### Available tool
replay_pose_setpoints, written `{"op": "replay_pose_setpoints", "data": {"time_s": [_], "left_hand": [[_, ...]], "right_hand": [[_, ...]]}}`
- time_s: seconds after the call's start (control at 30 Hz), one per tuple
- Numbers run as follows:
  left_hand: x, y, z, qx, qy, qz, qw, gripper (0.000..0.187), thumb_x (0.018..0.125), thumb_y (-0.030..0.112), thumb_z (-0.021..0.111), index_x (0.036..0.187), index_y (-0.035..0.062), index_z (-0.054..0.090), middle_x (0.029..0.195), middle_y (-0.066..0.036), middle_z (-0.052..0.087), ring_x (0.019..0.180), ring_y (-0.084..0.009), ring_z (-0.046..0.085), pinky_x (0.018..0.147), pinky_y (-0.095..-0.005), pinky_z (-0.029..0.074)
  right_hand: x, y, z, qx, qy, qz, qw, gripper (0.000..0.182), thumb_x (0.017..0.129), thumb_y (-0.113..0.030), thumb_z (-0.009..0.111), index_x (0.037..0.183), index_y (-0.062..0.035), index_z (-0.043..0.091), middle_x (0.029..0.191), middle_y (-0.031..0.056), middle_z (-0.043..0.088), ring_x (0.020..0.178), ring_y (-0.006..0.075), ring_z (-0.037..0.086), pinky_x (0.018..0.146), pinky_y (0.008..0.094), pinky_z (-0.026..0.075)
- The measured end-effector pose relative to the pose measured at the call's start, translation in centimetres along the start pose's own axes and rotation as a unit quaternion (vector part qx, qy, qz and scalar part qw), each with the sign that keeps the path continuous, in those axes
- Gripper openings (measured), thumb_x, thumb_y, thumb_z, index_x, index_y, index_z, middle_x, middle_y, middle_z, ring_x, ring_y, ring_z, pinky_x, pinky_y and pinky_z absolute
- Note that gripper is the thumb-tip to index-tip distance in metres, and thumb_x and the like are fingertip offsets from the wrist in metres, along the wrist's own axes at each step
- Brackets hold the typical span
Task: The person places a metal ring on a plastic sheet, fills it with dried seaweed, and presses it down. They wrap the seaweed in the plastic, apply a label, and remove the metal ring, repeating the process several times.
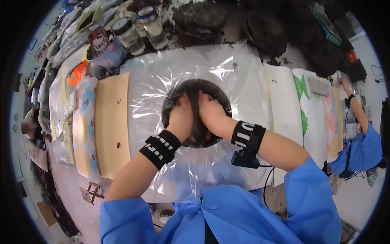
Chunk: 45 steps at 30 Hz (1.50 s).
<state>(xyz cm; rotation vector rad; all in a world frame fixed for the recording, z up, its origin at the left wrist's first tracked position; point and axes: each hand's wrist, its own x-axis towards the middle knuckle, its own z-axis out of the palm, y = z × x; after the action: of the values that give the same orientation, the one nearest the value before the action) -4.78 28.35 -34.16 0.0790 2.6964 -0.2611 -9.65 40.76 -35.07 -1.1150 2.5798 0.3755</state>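
A dark round slab (196,112) with a glossy look lies on a sheet of clear plastic film (148,101), in the middle of the work surface. My left hand (180,116) rests on its left half, fingers stretched toward the far rim. On the right half lies my right hand (212,114), its fingers pointing the same way and bent a little at the knuckles. Between both hands a strip of the dark surface shows. My palms are turned down and inward, so their undersides are hidden. Black bands circle both wrists.
Two lidded glasses (151,26) and dark, rough clumps (199,18) stand along the far side. An orange tape dispenser (77,73) sits left beside a tan board (111,124). Printed paper (308,101) lies right. Another person's arm (358,107) reaches in at far right.
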Motion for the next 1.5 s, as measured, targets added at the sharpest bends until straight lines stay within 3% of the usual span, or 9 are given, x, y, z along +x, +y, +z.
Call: {"op": "replay_pose_setpoints", "data": {"time_s": [0.23, 0.37, 0.43, 0.53, 0.7, 0.8, 0.9, 1.37, 1.5], "left_hand": [[-1.5, 0.0, -0.6, -0.045, 0.078, 0.063, 0.994, 0.105, 0.04, 0.032, 0.096, 0.131, -0.0034, 0.055, 0.124, -0.015, 0.053, 0.108, -0.0286, 0.059, 0.084, -0.0351, 0.056], [-0.9, -0.6, -0.9, -0.07, 0.111, 0.214, 0.968, 0.126, 0.041, 0.032, 0.096, 0.153, 0.025, 0.036, 0.16, -0.017, 0.028, 0.146, -0.041, 0.028, 0.098, -0.0693, 0.044], [-0.5, -0.7, -0.6, -0.073, 0.111, 0.228, 0.965, 0.128, 0.041, 0.033, 0.096, 0.153, 0.025, 0.035, 0.16, -0.018, 0.026, 0.146, -0.0422, 0.027, 0.099, -0.0709, 0.042], [-0.6, -1.0, -0.4, -0.075, 0.167, 0.235, 0.954, 0.124, 0.038, 0.031, 0.096, 0.15, 0.0227, 0.043, 0.157, -0.018, 0.034, 0.143, -0.042, 0.035, 0.099, -0.0628, 0.046], [-0.1, -1.4, 0.2, -0.12, 0.161, 0.251, 0.947, 0.127, 0.036, 0.034, 0.095, 0.15, 0.0234, 0.041, 0.156, -0.016, 0.037, 0.142, -0.0416, 0.036, 0.105, -0.0569, 0.045], [-0.1, -0.9, 0.1, -0.087, 0.162, 0.23, 0.956, 0.124, 0.037, 0.036, 0.094, 0.149, 0.026, 0.043, 0.156, -0.015, 0.036, 0.142, -0.0411, 0.036, 0.103, -0.0583, 0.045], [-0.2, -1.0, 0.1, -0.102, 0.163, 0.233, 0.953, 0.122, 0.04, 0.036, 0.094, 0.15, 0.0262, 0.041, 0.156, -0.015, 0.036, 0.142, -0.0403, 0.036, 0.095, -0.0642, 0.046], [4.1, -8.5, -4.2, -0.457, 0.132, 0.308, 0.824, 0.063, 0.09, 0.044, 0.069, 0.142, 0.0117, 0.053, 0.138, -0.015, 0.056, 0.129, -0.0344, 0.05, 0.109, -0.0434, 0.04], [5.2, -8.6, -3.8, -0.528, 0.071, 0.302, 0.791, 0.063, 0.089, 0.043, 0.071, 0.142, 0.0141, 0.054, 0.132, -0.014, 0.058, 0.124, -0.0334, 0.053, 0.106, -0.0419, 0.043]], "right_hand": [[-1.6, 2.9, -7.3, 0.227, 0.253, -0.128, 0.932, 0.019, 0.081, -0.017, 0.064, 0.098, -0.0121, 0.071, 0.092, 0.0132, 0.065, 0.09, 0.0337, 0.065, 0.078, 0.0462, 0.053], [7.2, 8.0, -9.7, 0.144, 0.268, -0.017, 0.952, 0.043, 0.091, -0.05, 0.061, 0.088, -0.0089, 0.073, 0.082, 0.0169, 0.067, 0.08, 0.0353, 0.065, 0.073, 0.0467, 0.052], [10.9, 8.2, -8.8, 0.252, 0.036, -0.146, 0.956, 0.056, 0.09, -0.058, 0.059, 0.071, -0.0066, 0.072, 0.065, 0.0173, 0.064, 0.065, 0.036, 0.063, 0.065, 0.047, 0.05], [13.0, 6.7, -11.0, 0.284, 0.374, -0.186, 0.863, 0.047, 0.087, -0.048, 0.069, 0.068, -0.0052, 0.067, 0.06, 0.0153, 0.061, 0.058, 0.0272, 0.061, 0.057, 0.0406, 0.047], [13.3, 7.8, -14.3, 0.552, 0.283, -0.251, 0.743, 0.048, 0.073, -0.049, 0.084, 0.079, -0.0026, 0.073, 0.075, 0.0088, 0.071, 0.072, 0.0265, 0.069, 0.064, 0.037, 0.053], [11.7, 5.6, -11.9, 0.172, 0.484, -0.345, 0.785, 0.063, 0.065, -0.062, 0.084, 0.083, -0.0028, 0.073, 0.077, 0.0108, 0.071, 0.077, 0.0291, 0.07, 0.069, 0.0407, 0.055], [14.6, 5.6, -10.2, 0.243, -0.027, -0.29, 0.925, 0.064, 0.064, -0.063, 0.084, 0.079, -0.0017, 0.071, 0.076, 0.0129, 0.071, 0.075, 0.0261, 0.07, 0.064, 0.0381, 0.053], [16.8, 17.5, -6.1, 0.487, 0.51, 0.168, 0.689, 0.039, 0.089, -0.038, 0.073, 0.087, 0.0007, 0.066, 0.072, 0.0112, 0.07, 0.064, 0.0202, 0.066, 0.064, 0.0336, 0.052], [21.2, 23.6, -6.6, 0.709, 0.229, 0.311, 0.59, 0.077, 0.074, -0.056, 0.081, 0.106, 0.0112, 0.064, 0.098, 0.0168, 0.069, 0.091, 0.0285, 0.068, 0.076, 0.0394, 0.053]]}}
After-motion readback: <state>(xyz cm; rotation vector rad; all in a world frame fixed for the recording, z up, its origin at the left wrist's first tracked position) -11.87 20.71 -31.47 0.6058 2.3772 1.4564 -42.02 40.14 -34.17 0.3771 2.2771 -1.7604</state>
